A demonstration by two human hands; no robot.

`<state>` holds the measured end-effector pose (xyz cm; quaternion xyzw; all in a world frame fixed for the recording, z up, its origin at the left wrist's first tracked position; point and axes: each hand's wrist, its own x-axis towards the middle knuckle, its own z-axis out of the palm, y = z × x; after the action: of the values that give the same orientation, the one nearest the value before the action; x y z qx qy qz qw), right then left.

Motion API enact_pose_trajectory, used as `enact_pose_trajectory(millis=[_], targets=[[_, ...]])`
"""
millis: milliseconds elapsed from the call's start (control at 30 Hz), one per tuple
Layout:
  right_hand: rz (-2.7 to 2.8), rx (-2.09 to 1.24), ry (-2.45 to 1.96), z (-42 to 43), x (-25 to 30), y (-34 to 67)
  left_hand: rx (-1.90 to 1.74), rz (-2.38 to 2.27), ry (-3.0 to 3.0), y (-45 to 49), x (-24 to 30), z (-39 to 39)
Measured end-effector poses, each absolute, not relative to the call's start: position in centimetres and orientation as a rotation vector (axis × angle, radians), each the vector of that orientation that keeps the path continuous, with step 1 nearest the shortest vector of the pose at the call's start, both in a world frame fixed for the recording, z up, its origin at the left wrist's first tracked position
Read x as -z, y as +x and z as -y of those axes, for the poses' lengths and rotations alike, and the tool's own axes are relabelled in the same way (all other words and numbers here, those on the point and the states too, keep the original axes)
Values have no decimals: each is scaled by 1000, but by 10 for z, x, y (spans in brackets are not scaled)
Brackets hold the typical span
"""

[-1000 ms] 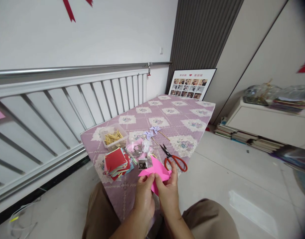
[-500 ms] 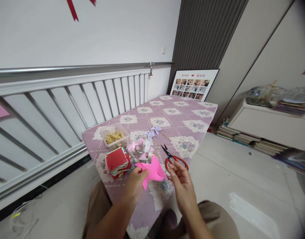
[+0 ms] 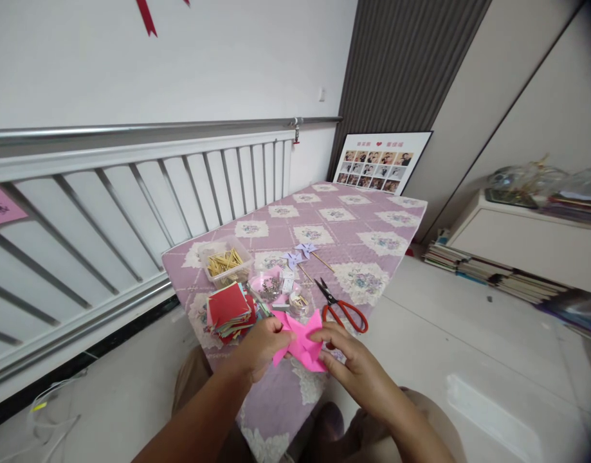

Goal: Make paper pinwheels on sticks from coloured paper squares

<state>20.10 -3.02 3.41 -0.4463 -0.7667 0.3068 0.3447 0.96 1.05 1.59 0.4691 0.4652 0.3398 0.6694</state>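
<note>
Head view: pink paper (image 3: 300, 345) between hands (image 3: 261, 347) (image 3: 355, 357), scissors (image 3: 332, 300) at tablecloth (image 3: 363, 281) edge

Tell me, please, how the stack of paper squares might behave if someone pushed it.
The stack would probably fan apart, since its edges lie uneven and no band shows. Its sheets look thin, so each would likely bend easily. Made of flat squares, it seems unlikely to roll.

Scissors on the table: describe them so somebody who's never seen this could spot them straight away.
Find the purple, flower-patterned table beside the white radiator. Near its right edge, just beyond the right hand, the scissors lie with dark blades pointing away. Unlike the lilac pinwheels nearby, they have big orange-red loop handles.
</note>
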Motion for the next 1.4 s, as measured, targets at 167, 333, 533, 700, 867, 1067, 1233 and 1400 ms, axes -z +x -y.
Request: enact_pose_trajectory(millis=[167, 333, 533, 700, 867, 1067, 1233, 1400], targets=[[1964, -847, -1168, 29, -36, 198, -754, -1152, 1163, 10, -18, -8], [1974, -848, -1257, 27, -38, 195, -741, -1136, 1201, 14, -16, -8], [1979, -776, -1328, 25, -36, 191, -739, -1164, 1300, 14, -7, -8], [1963, -696, -1375, 24, -34, 188, -731, -1212, 1330, 15, -5, -7], [1948, -635, -1404, 23, -33, 185, -742, -1203, 1318, 17, -5, -6], [1937, -603, -1406, 22, -33, 183, -722, -1235, 1306, 18, -8, -4], [1886, -624, -1407, 20, -33, 183, -730, -1219, 1263, 19, -10, -4], [1729, -717, -1491, 19, -28, 179, -751, -1182, 1197, 20, -11, -4]])
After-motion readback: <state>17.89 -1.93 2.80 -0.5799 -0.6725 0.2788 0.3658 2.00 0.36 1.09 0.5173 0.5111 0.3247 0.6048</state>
